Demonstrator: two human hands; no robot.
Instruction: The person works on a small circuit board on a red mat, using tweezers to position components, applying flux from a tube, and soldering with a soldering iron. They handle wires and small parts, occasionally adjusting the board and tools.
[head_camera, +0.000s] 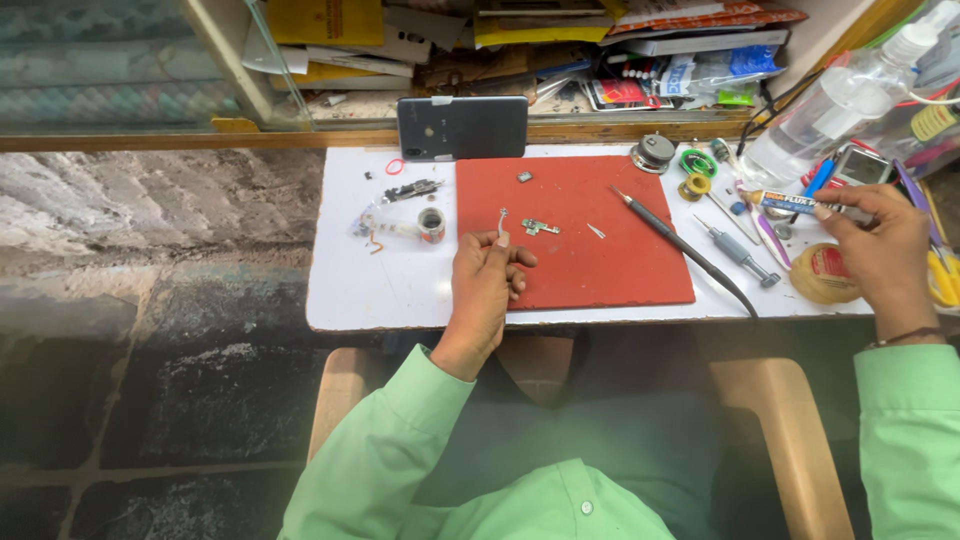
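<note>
Dark phone (462, 127) propped at my desk's back edge, screen blank. Labelled blue-white tube (795, 204) under my right hand (880, 255). Colourful packets (690, 75) on shelf behind.

Small repair workshop: soldering iron (680, 243), red work mat (580, 255), phone (462, 127).

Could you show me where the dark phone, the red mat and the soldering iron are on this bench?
dark phone (462, 127), head view, middle of its back.
red mat (590, 270), head view, bare lower centre.
soldering iron (665, 228), head view, middle of its black handle.
</note>
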